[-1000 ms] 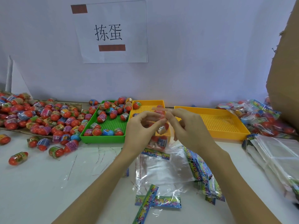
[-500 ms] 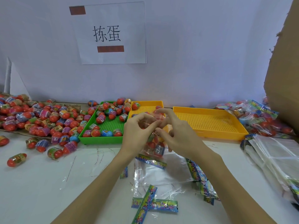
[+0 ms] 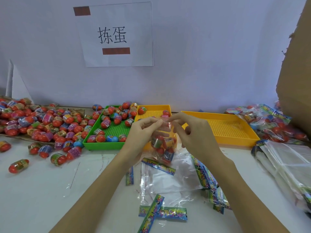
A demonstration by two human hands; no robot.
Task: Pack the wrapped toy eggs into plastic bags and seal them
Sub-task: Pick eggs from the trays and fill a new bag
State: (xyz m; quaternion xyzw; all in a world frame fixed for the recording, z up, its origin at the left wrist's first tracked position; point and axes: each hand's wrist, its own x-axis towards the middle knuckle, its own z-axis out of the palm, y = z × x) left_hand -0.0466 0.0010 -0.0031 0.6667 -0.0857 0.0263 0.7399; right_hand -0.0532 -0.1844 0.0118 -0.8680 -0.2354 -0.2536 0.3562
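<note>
Wall sign (image 3: 116,34) reads 拣蛋; hands pinch filled bag (image 3: 164,145) top (labels illegible).

Cardboard box (image 3: 297,81) cut off right; egg pile (image 3: 25,118) cut off left.

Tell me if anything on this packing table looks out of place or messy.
Mostly loose eggs strayed onto the white table in front of the green tray, apart from the main pile. Clear plastic scraps and printed strips lie scattered under the hands. Nothing looks broken.
</note>
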